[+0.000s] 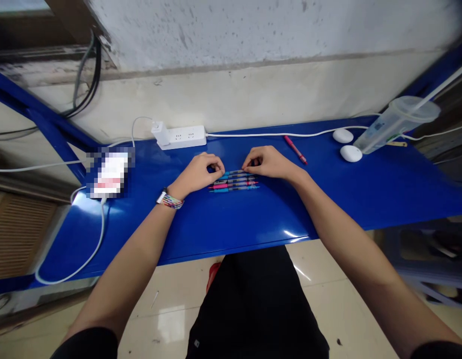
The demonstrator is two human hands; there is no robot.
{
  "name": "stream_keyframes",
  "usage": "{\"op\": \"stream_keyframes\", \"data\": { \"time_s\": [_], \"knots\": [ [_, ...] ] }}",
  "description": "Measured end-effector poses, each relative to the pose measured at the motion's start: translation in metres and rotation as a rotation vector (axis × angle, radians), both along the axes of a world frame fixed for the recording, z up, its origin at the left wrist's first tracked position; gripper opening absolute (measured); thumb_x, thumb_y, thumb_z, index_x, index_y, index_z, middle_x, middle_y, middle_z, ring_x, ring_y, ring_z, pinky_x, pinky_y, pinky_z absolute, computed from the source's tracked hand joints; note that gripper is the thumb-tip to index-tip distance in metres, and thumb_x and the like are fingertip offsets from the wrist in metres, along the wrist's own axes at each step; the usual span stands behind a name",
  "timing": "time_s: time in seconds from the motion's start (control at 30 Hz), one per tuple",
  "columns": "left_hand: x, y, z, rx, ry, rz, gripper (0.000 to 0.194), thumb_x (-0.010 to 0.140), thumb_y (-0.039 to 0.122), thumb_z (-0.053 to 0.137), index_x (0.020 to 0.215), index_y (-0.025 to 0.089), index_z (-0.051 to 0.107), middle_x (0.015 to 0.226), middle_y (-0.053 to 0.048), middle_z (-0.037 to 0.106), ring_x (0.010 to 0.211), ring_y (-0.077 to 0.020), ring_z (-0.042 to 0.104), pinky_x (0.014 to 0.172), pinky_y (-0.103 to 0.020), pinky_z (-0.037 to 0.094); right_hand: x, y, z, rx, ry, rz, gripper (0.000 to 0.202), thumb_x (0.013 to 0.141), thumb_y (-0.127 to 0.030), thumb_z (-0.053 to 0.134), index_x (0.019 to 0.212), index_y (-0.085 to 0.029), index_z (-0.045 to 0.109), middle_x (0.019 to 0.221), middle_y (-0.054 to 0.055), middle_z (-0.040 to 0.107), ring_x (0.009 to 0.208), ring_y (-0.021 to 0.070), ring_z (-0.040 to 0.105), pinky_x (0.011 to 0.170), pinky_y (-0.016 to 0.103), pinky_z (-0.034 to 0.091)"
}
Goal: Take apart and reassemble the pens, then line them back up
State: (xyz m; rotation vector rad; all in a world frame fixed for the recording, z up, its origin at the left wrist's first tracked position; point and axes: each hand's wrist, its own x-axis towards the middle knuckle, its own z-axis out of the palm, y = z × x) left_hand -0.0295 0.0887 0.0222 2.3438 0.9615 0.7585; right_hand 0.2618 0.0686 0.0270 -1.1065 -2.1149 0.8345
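Several pens lie side by side on the blue tabletop, pointing left to right. Nearest me is a light-blue pen (234, 189), and just behind it a pink pen (236, 184). At the far side of the row is a blue-ended pen (234, 172). My left hand (201, 173) is closed in a pinch at its left end. The curled fingers of my right hand (267, 162) pinch its right end. The fingertips partly hide both ends. Apart from the row, a red pen (296, 150) lies slanted beyond my right hand.
A white power strip (188, 137) with a plugged-in charger stands against the wall. At left is a blurred-out phone (110, 173) with a cable (100, 239). Two white rounded objects (350, 153) sit beside a tilted clear plastic cup (391, 122) at right. The shelf's front edge (246, 249) is close to me.
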Motion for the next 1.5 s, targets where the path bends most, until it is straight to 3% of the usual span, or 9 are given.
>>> {"op": "stream_keyframes", "data": {
  "time_s": [0.17, 0.3, 0.4, 0.57, 0.73, 0.97, 1.5],
  "knots": [
    [0.006, -0.002, -0.006, -0.025, -0.058, 0.049, 0.013, 0.089, 0.023, 0.071, 0.084, 0.028, 0.082, 0.091, -0.005, 0.084, 0.089, -0.0268, 0.072, 0.097, -0.046, 0.051, -0.002, 0.001, -0.002, 0.004, -0.006, -0.015, 0.018, 0.084, -0.023, 0.075, 0.091, -0.022, 0.091, 0.090, 0.006, 0.079, 0.075, 0.0198, 0.065, 0.074, 0.036, 0.048],
    [0.016, -0.006, -0.012, -0.074, -0.177, 0.126, 0.015, 0.096, 0.029, 0.071, 0.089, 0.026, 0.084, 0.096, -0.006, 0.084, 0.090, -0.0254, 0.073, 0.090, -0.042, 0.053, -0.015, -0.002, -0.008, 0.064, 0.091, -0.214, 0.016, 0.090, -0.024, 0.074, 0.090, -0.022, 0.089, 0.101, 0.008, 0.080, 0.078, 0.0208, 0.066, 0.078, 0.038, 0.053],
    [0.023, -0.009, -0.015, -0.142, -0.307, 0.198, 0.015, 0.097, 0.030, 0.071, 0.091, 0.025, 0.084, 0.095, -0.006, 0.085, 0.089, -0.0238, 0.074, 0.088, -0.040, 0.054, -0.028, -0.007, -0.017, 0.101, 0.232, -0.354, 0.017, 0.093, -0.025, 0.071, 0.093, -0.023, 0.088, 0.105, 0.009, 0.079, 0.088, 0.0246, 0.070, 0.084, 0.041, 0.057],
    [0.033, -0.018, -0.014, -0.266, -0.536, 0.242, 0.015, 0.098, 0.028, 0.070, 0.090, 0.025, 0.083, 0.096, -0.005, 0.084, 0.095, -0.0229, 0.077, 0.094, -0.039, 0.058, -0.043, -0.012, -0.029, 0.045, 0.398, -0.425, 0.018, 0.096, -0.026, 0.070, 0.095, -0.027, 0.087, 0.109, 0.009, 0.081, 0.111, 0.0297, 0.073, 0.103, 0.047, 0.059],
    [0.042, -0.029, -0.015, -0.277, -0.701, 0.397, 0.022, 0.098, 0.022, 0.066, 0.082, 0.025, 0.080, 0.090, -0.003, 0.080, 0.092, -0.0216, 0.075, 0.093, -0.038, 0.059, -0.053, -0.015, -0.031, 0.013, 0.493, -0.500, 0.020, 0.095, -0.023, 0.066, 0.094, -0.027, 0.085, 0.119, 0.010, 0.080, 0.121, 0.0298, 0.073, 0.109, 0.048, 0.058],
    [0.047, -0.032, -0.016, -0.281, -0.739, 0.411, 0.024, 0.097, 0.021, 0.065, 0.078, 0.025, 0.078, 0.086, -0.003, 0.078, 0.088, -0.0209, 0.073, 0.089, -0.038, 0.058, -0.059, -0.026, -0.029, 0.033, 0.486, -0.484, 0.019, 0.097, -0.024, 0.067, 0.093, -0.027, 0.085, 0.122, 0.012, 0.079, 0.136, 0.0315, 0.069, 0.116, 0.050, 0.056],
    [0.048, -0.031, -0.015, -0.368, -0.812, 0.410, 0.023, 0.096, 0.018, 0.066, 0.076, 0.024, 0.078, 0.085, -0.003, 0.076, 0.084, -0.0182, 0.070, 0.082, -0.034, 0.058, -0.058, -0.027, -0.028, -0.017, 0.490, -0.421, 0.020, 0.094, -0.024, 0.068, 0.083, -0.028, 0.084, 0.109, 0.007, 0.084, 0.114, 0.0299, 0.078, 0.111, 0.049, 0.058]
  ]
}}
